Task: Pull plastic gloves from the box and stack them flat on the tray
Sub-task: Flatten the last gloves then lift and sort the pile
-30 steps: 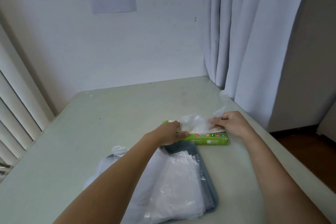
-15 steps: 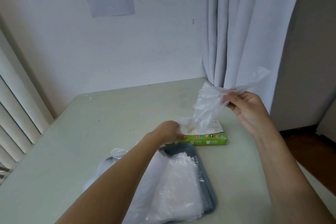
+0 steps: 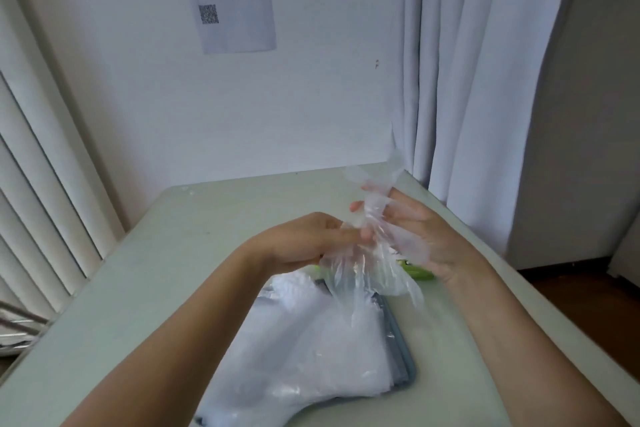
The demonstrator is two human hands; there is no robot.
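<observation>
Fingers (image 3: 347, 236) of left hand (image 3: 308, 241) and right hand (image 3: 427, 236) pinch 1 glove (image 3: 375, 267).

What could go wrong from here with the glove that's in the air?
The glove is bunched between the left hand and right hand; laid down like this it may land crumpled, not flat. The stack already covers nearly all of the tray up to its right rim, so another glove might slide off onto the table.
</observation>
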